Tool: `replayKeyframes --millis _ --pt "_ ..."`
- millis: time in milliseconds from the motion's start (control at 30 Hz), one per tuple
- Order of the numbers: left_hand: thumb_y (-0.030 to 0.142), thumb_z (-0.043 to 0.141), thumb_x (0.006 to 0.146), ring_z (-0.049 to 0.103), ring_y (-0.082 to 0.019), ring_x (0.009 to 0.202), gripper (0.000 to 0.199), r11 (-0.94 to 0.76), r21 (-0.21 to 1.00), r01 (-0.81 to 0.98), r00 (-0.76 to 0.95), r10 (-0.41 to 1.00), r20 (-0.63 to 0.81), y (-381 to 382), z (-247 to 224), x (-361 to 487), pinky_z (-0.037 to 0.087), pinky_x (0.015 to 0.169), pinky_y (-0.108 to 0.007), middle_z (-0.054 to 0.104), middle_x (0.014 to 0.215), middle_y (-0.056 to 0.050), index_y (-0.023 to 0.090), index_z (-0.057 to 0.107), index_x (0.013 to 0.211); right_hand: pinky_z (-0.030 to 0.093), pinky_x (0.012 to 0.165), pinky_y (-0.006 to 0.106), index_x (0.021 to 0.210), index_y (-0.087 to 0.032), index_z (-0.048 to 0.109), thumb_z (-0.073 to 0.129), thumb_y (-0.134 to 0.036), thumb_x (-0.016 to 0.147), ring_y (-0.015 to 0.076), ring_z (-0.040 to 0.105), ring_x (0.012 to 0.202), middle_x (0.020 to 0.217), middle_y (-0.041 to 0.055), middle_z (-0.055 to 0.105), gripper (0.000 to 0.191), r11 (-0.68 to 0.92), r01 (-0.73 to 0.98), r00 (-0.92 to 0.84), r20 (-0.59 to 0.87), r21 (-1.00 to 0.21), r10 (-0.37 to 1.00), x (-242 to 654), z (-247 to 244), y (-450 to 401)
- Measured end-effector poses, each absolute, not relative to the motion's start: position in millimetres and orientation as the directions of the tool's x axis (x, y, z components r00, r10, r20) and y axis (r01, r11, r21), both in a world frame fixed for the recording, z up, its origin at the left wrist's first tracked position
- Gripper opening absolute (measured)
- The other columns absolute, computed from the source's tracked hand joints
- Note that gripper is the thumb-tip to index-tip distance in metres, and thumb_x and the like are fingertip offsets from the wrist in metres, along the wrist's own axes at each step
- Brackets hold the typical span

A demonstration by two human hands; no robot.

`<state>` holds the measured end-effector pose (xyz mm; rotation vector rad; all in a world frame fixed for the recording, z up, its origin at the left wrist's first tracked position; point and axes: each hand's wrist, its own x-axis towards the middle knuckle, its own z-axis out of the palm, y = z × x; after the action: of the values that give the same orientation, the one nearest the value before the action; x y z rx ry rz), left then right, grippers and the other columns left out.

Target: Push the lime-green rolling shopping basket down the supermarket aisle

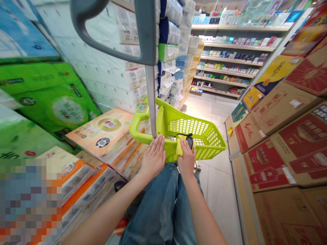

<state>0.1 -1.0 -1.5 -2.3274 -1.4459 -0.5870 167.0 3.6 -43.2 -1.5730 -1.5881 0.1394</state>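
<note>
Lime-green basket (213, 144) at twelve o'clock, left hand (153, 157) flat and open on its rim, right hand (186, 160) gripping a yellow cloth (179, 147)!

Left hand (153, 158): bare, with long, slender fingers and short, neatly kept nails.
Right hand (186, 160): also bare, slim and narrow across the back, its fingertips less clear in this view.
Left forearm (107, 207): bare from wrist to the lower frame edge, slim and smooth.
Right forearm (201, 211): bare as well, the same slim shape.
Jeans (163, 207): mid-blue, faded denim, loose in the leg, with soft creases over the thighs; seams and stitching are too dim and blurred to make out.
</note>
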Motion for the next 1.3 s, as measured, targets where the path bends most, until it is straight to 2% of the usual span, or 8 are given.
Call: replayKeyframes --millis 100,200,467,600,667,833,933,1300 --pt "0.024 0.038 0.095 0.021 -0.024 0.151 0.061 -0.434 -0.084 0.897 0.416 0.765 0.491 -1.8 0.6 -0.7 0.022 0.124 -0.040 0.032 0.159 -0.016 0.000 0.031 0.150 0.013 0.124 0.047 0.142 -0.023 0.051 0.041 -0.003 0.067 0.0172 0.041 0.143 0.149 0.0035 0.051 0.078 0.377 0.713 -0.008 0.532 -0.591 0.847 133.2 -25.7 -0.2" --pt "0.024 0.037 0.096 0.022 -0.024 0.151 0.059 -0.430 -0.090 0.898 0.416 0.766 0.491 -2.2 1.6 -1.2 0.021 0.124 -0.039 0.032 0.158 -0.015 0.000 0.033 0.150 0.007 0.125 0.047 0.143 -0.026 0.049 0.038 -0.002 0.068 0.0155 0.043 0.141 0.150 0.0018 0.050 0.079 0.413 0.708 -0.055 0.538 -0.573 0.841 138.5 -26.9 -3.1" --pt "0.026 0.035 0.098 0.021 -0.022 0.151 0.062 -0.432 -0.077 0.899 0.408 0.757 0.510 -0.4 -1.6 -1.3 0.022 0.124 -0.040 0.030 0.160 -0.013 0.002 0.023 0.154 0.011 0.121 0.058 0.139 -0.028 0.053 0.039 -0.006 0.065 0.0213 0.043 0.142 0.147 0.0028 0.053 0.079 0.142 0.788 0.205 0.472 -0.600 0.857 243.4 -76.8 -1.5" --pt "0.025 0.036 0.098 0.021 -0.023 0.151 0.062 -0.426 -0.072 0.902 0.399 0.757 0.519 -0.6 -2.1 0.5 0.021 0.124 -0.040 0.030 0.159 -0.015 0.000 0.025 0.153 0.013 0.120 0.062 0.137 -0.024 0.056 0.040 -0.006 0.065 0.0256 0.044 0.141 0.145 0.0068 0.055 0.076 0.049 0.772 0.310 0.443 -0.633 0.842 230.1 -69.9 0.6" --pt "0.025 0.036 0.097 0.021 -0.023 0.151 0.062 -0.425 -0.065 0.903 0.394 0.756 0.522 -0.8 -2.1 0.6 0.021 0.124 -0.040 0.030 0.159 -0.015 0.000 0.025 0.153 0.014 0.120 0.061 0.137 -0.023 0.056 0.041 -0.005 0.065 0.0251 0.044 0.141 0.145 0.0072 0.055 0.076 0.092 0.762 0.277 0.452 -0.641 0.848 200.6 -56.3 0.6" --pt "0.023 0.039 0.094 0.019 -0.025 0.151 0.064 -0.460 -0.069 0.885 0.429 0.749 0.505 -0.5 -2.4 -2.6 0.022 0.124 -0.042 0.030 0.159 -0.017 0.000 0.026 0.152 0.013 0.124 0.046 0.143 -0.024 0.050 0.040 -0.002 0.065 0.0162 0.040 0.143 0.150 0.0027 0.050 0.081 0.398 0.699 -0.042 0.521 -0.595 0.852 134.7 -21.7 -3.9" --pt "0.022 0.038 0.095 0.019 -0.024 0.151 0.064 -0.453 -0.067 0.889 0.422 0.753 0.504 -0.4 -2.5 -3.1 0.022 0.124 -0.043 0.030 0.159 -0.016 0.002 0.023 0.153 0.008 0.125 0.047 0.143 -0.027 0.049 0.039 -0.002 0.068 0.0156 0.042 0.142 0.150 0.0013 0.050 0.080 0.426 0.696 -0.093 0.516 -0.578 0.852 140.4 -22.7 -4.7" --pt "0.025 0.035 0.098 0.021 -0.023 0.151 0.065 -0.444 -0.059 0.894 0.406 0.749 0.523 0.5 -4.0 -1.0 0.023 0.124 -0.041 0.030 0.160 -0.015 0.003 0.016 0.155 0.010 0.120 0.063 0.136 -0.028 0.057 0.039 -0.008 0.066 0.0237 0.045 0.140 0.144 0.0048 0.056 0.075 0.030 0.745 0.350 0.428 -0.666 0.833 246.2 -76.5 2.2"
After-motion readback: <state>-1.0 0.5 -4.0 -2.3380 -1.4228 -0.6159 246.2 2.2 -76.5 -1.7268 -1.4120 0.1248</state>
